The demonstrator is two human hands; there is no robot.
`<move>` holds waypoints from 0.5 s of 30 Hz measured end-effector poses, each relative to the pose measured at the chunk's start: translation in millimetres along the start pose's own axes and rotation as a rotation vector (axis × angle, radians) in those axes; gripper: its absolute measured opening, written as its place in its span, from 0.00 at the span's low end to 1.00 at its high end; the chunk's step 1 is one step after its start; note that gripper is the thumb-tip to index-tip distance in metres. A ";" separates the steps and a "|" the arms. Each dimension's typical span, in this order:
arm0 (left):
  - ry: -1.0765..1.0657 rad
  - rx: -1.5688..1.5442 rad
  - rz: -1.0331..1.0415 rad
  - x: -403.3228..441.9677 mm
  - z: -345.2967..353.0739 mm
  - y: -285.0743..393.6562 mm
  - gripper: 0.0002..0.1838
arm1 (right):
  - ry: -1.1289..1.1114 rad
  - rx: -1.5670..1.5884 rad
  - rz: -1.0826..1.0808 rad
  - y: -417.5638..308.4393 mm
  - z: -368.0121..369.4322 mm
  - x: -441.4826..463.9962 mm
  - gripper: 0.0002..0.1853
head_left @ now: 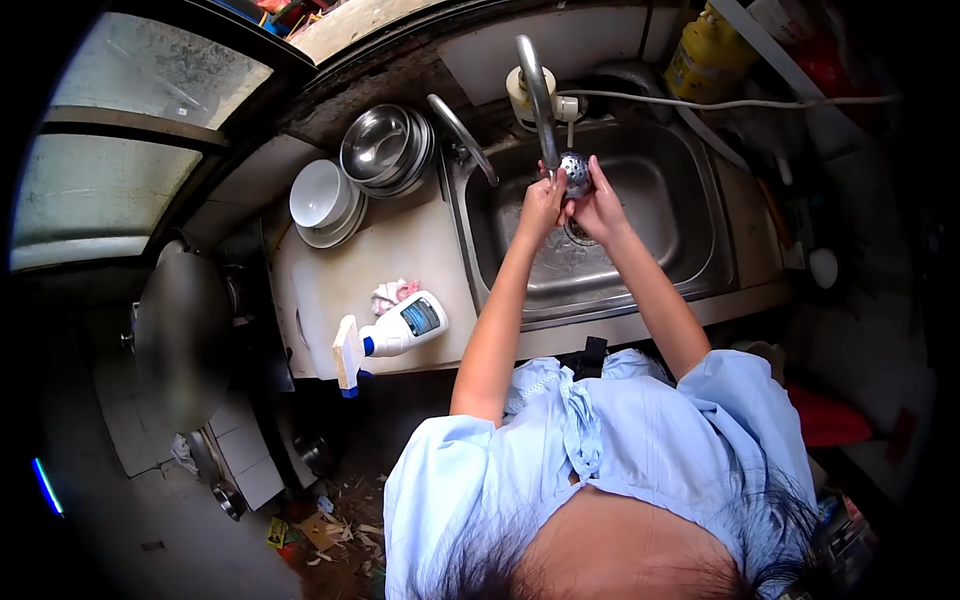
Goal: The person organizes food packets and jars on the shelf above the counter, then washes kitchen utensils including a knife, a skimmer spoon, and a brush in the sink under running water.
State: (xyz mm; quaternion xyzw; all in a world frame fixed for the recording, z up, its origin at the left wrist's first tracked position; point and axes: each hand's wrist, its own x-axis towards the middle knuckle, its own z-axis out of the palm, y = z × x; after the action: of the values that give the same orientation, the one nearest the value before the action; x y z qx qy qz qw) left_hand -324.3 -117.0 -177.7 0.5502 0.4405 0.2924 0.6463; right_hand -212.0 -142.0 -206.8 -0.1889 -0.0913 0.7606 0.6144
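A small metal strainer with round holes (574,172) is held between my two hands just below the spout of the tall faucet (540,100). My left hand (543,205) has its fingers closed at the strainer's left side. On the other side, my right hand (598,205) cups the strainer, its fingers pointing up along the edge. Both hands are above the metal sink (650,262), over its drain (578,233). Whether water is running cannot be made out.
Left of the sink, the counter (400,255) holds white bowls (320,195), stacked metal bowls (378,145), a white spray bottle (405,325) and a crumpled cloth (393,294). A second curved faucet (463,138) stands at the sink's left edge. A yellow container (708,60) is at the back right.
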 end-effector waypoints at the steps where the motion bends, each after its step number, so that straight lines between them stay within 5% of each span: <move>1: -0.070 -0.059 0.002 -2.1 2.4 2.7 0.23 | 0.004 -0.002 -0.003 -3.1 -0.1 -1.0 0.31; 7: -0.316 -0.163 0.092 -21.3 0.1 -9.0 0.15 | -0.016 -0.030 0.007 -24.5 15.1 -20.8 0.24; 15: -0.259 -0.437 0.235 -39.9 -9.9 -22.3 0.16 | 0.049 -0.131 -0.082 -7.4 26.8 -26.0 0.16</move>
State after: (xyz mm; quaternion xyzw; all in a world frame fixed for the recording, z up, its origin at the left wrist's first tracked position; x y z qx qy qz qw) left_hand -353.2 -151.9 -189.5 0.4779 0.2137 0.3808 0.7622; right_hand -211.6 -163.0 -175.1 -0.2435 -0.1333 0.7222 0.6335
